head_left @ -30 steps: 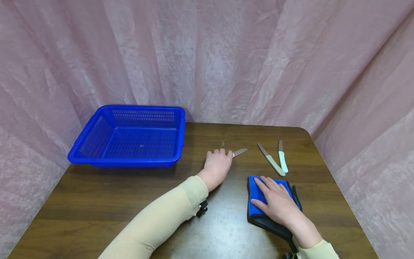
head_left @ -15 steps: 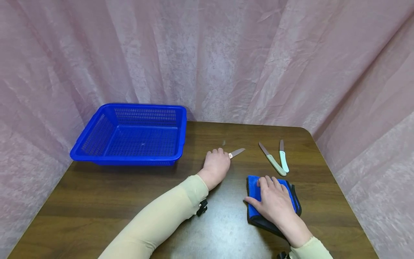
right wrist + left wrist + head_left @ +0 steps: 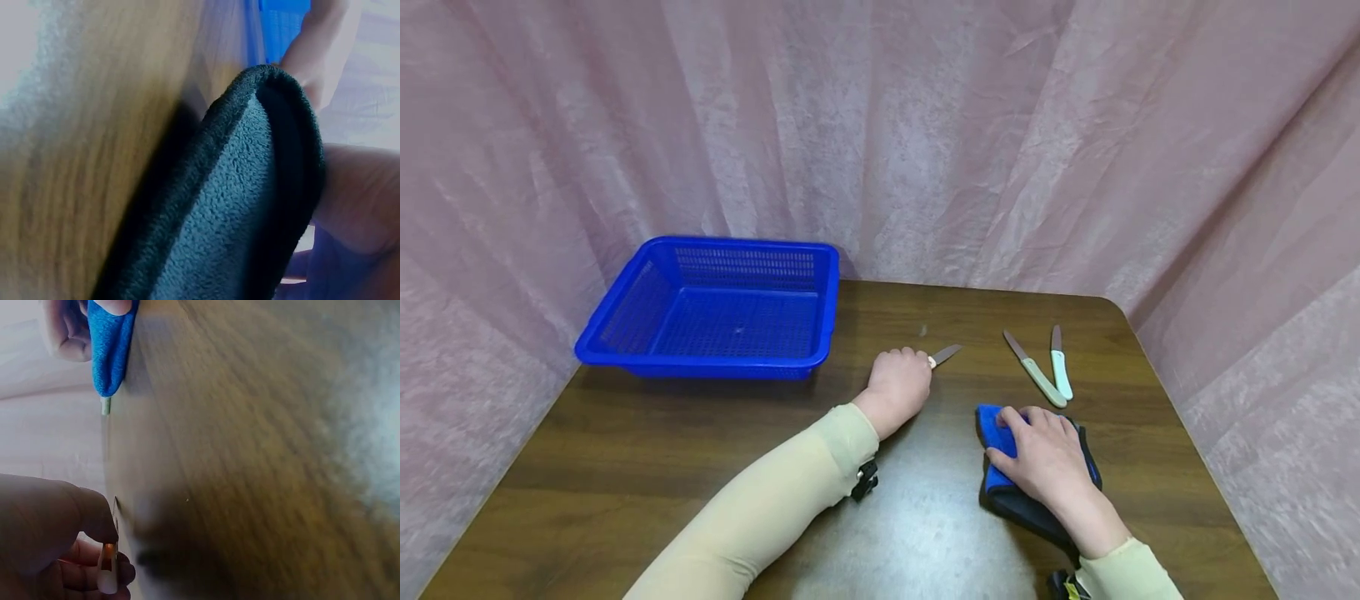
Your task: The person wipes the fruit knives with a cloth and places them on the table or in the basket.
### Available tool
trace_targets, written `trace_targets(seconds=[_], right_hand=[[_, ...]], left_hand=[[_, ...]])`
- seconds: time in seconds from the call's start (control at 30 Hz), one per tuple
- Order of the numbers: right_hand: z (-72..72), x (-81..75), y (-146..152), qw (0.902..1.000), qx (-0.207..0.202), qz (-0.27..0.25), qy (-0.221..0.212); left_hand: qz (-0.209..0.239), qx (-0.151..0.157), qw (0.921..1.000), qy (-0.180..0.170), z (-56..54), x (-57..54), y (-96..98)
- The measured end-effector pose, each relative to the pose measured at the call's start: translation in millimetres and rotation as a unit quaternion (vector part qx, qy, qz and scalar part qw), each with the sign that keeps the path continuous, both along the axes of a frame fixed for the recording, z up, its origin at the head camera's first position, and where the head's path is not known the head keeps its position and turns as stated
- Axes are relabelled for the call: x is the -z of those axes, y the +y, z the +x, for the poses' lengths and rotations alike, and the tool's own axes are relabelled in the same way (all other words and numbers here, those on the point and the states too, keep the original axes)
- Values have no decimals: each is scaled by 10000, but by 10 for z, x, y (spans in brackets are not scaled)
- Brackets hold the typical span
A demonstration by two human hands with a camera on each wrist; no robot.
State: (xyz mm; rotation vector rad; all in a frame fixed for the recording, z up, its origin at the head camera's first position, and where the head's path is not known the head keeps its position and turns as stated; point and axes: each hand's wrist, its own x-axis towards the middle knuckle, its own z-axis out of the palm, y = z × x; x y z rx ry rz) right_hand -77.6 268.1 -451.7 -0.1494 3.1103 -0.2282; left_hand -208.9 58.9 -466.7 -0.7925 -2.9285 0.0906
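Note:
In the head view my left hand grips a small knife whose blade points away to the right. Its pale handle shows between thumb and fingers in the left wrist view. My right hand has its fingers bent over a folded blue cloth with black edging, gripping it. The right wrist view shows the cloth's dark border and grey-blue inner layer close up, with the thumb side of the hand against it. Much of the cloth lies hidden under that hand.
Beyond the cloth lie two more knives, one with a pale green handle and one with a mint handle, their lower ends together. A blue plastic basket stands at the back left of the wooden table. Pink curtains hang behind.
My right hand's fingers have gone from spread flat on the cloth to bent around it, and the cloth has shifted slightly. The left hand stays on its knife, drawn slightly left.

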Motion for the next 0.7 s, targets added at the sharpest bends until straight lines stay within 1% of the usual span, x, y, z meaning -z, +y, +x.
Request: trace_targets(seconds=[0.17, 0.37, 0.57, 0.7], right_hand=[[-42, -30, 28, 9996, -161, -154, 188], [-82, -12, 54, 9990, -326, -287, 119], [-98, 9, 62, 9983, -408, -351, 225], [-98, 18, 59, 9983, -421, -373, 155]], left_hand=[[349, 81, 9992, 184, 25, -33, -93], [704, 355, 9954, 547, 122, -29, -259], [1071, 595, 9888, 847, 235, -62, -439], [1457, 687, 9805, 1127, 317, -105, -563]])
